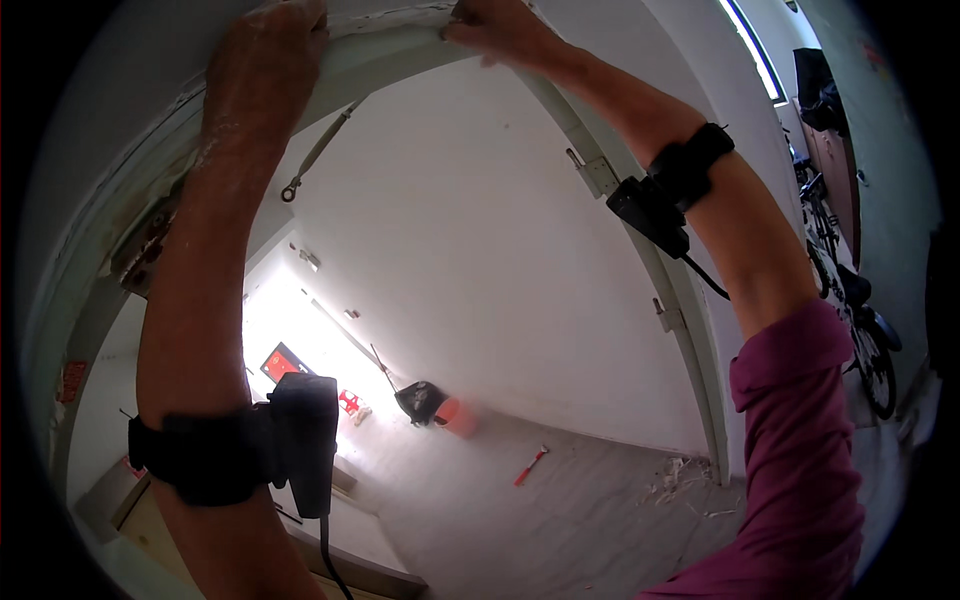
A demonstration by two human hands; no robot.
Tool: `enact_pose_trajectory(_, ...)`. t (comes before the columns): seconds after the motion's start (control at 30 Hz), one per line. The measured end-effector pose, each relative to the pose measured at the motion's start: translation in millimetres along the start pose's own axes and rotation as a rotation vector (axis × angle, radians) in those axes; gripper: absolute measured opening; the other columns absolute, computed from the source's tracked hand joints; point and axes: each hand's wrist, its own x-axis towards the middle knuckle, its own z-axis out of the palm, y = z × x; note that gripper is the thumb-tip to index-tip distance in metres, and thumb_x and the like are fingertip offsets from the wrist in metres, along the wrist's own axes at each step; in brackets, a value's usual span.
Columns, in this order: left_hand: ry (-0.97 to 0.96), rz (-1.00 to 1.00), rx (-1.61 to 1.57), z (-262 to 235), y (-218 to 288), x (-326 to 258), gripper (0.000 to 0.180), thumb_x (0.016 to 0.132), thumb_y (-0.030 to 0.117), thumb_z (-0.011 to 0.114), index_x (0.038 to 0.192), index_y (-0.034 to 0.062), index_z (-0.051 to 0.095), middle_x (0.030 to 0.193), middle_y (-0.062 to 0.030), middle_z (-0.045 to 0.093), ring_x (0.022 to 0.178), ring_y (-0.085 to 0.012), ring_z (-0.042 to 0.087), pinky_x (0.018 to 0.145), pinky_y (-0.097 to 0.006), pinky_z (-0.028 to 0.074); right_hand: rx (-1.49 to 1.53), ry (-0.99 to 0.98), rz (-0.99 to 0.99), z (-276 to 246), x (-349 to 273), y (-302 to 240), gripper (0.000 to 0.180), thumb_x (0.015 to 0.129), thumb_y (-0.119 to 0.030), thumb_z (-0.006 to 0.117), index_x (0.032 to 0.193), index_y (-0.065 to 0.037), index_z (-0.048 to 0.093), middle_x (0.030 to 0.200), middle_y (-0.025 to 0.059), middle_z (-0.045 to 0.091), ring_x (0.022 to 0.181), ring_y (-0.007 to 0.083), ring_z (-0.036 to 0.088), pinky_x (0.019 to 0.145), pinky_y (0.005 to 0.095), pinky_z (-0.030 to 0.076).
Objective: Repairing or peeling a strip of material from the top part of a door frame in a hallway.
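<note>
Door frame [388, 54], left hand [266, 60], right hand [502, 32], both at its top

Grey floor [460, 530], red stick [525, 474] (pale-tipped), whitish scraps [672, 486]

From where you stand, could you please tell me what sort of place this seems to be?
Likely a building's entrance area, perhaps under repair: there is a pale door frame with metal hinges, pale scraps on the floor, and a bicycle at right.
</note>
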Motion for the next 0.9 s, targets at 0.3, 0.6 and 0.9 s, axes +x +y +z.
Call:
enact_pose_trajectory(0.3, 0.016, 0.017, -0.012, 1.9, -5.9, -1.9, 0.014, 0.094, 0.019, 0.064, 0.094, 0.0048, 0.066, 0.091, -0.0198, 0.068, 0.089, -0.0403, 0.067, 0.079, -0.050, 0.052, 0.230, -0.020, 0.225, 6.0, 7.1, -21.5, 0.038, 0.086, -0.030, 0.071, 0.084, 0.007, 0.065, 0.081, 0.0174, 0.063, 0.068, 0.0260, 0.066, 0.053, 0.0393, 0.060)
enact_pose_trajectory(0.6, 0.037, 0.048, -0.006, 7.2, -10.9, -1.6, 0.014, 0.094, 0.019, 0.064, 0.092, 0.0046, 0.065, 0.090, -0.0192, 0.068, 0.088, -0.0410, 0.067, 0.077, -0.050, 0.052, -0.495, 0.014, -0.140, 12.2, 38.1, 7.8, 0.038, 0.084, -0.031, 0.072, 0.083, 0.007, 0.066, 0.077, 0.0182, 0.063, 0.069, 0.0297, 0.067, 0.053, 0.0407, 0.059)
enact_pose_trajectory(0.9, 0.014, -0.081, 0.021, -11.3, 23.9, -7.7, 0.014, 0.087, 0.008, 0.064, 0.078, -0.0014, 0.068, 0.081, -0.0213, 0.068, 0.079, -0.0342, 0.070, 0.076, -0.045, 0.056, 0.485, -0.106, 0.672, -6.6, -12.8, -25.3, 0.038, 0.100, -0.037, 0.060, 0.075, -0.009, 0.059, 0.062, 0.0042, 0.054, 0.048, 0.0146, 0.051, 0.046, 0.0348, 0.052)
